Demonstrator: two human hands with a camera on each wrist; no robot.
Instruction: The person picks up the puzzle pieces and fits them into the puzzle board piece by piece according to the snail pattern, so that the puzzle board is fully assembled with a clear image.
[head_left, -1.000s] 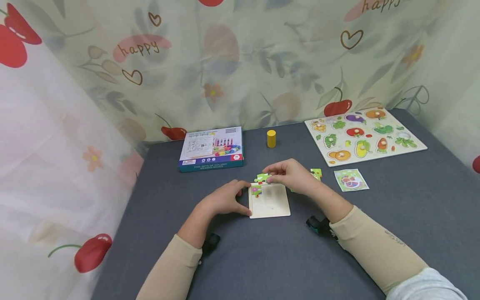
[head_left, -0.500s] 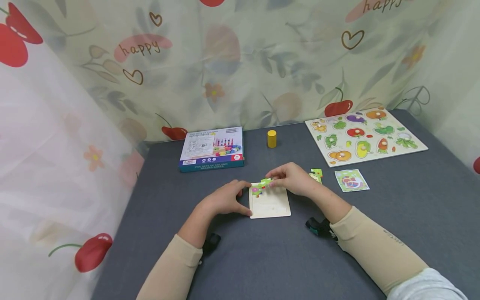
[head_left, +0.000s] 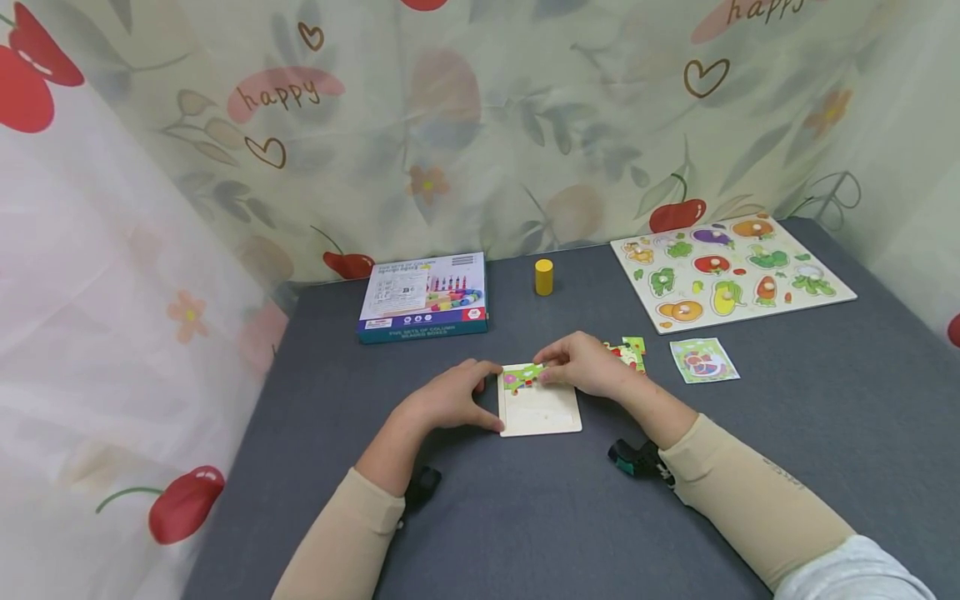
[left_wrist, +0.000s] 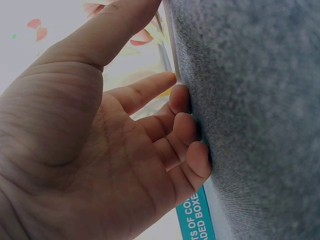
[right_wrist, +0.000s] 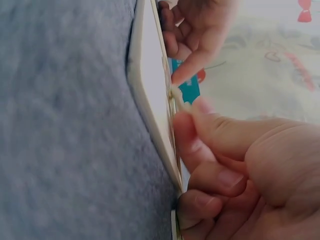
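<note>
A pale wooden puzzle tray (head_left: 542, 417) lies on the table. My left hand (head_left: 452, 397) holds its left side, index finger at the far corner and thumb at the near one; the other fingers curl beside it in the left wrist view. A green puzzle piece with a pink spot (head_left: 511, 380) sits in the tray's far left corner. My right hand (head_left: 587, 365) pinches another green puzzle piece (head_left: 532, 372) between thumb and index finger, right beside the first. Edge-on, this pinched piece (right_wrist: 178, 96) shows tilted over the tray in the right wrist view.
More puzzle pieces (head_left: 634, 350) lie partly hidden behind my right hand. To their right is a small picture card (head_left: 703, 361). Farther back are a boxed toy set (head_left: 423, 297), a yellow cylinder (head_left: 543, 277) and a vegetable puzzle board (head_left: 731, 271). A printed curtain borders the table.
My right hand has brought its puzzle piece from beyond the tray's far edge down toward me, into the tray beside the corner piece. My left hand has stayed put.
</note>
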